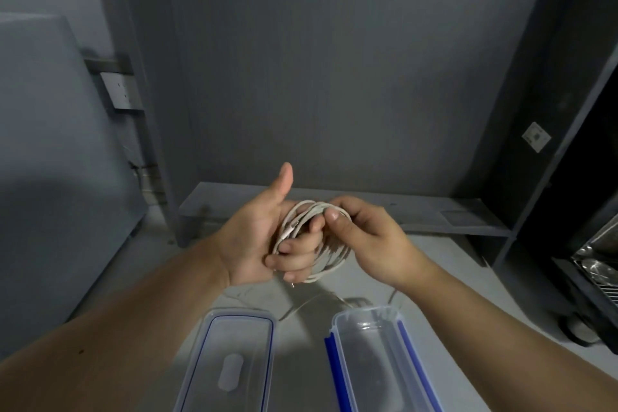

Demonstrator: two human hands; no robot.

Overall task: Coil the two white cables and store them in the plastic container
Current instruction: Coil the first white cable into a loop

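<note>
My left hand [254, 237], in the middle of the frame, has the thumb up and the fingers curled, and the white cable [329, 257] is wound in loops around them. My right hand [371, 237] pinches the coil at its upper right side. The second cable [301, 306] lies on the table [451, 278] below. The open plastic container [374, 375] is at the lower right, with its lid [230, 338] at the lower left.

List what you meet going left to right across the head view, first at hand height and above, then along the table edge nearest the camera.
Upper band: wall socket → left hand → cable → right hand → second socket. Near edge: lid → container.
</note>
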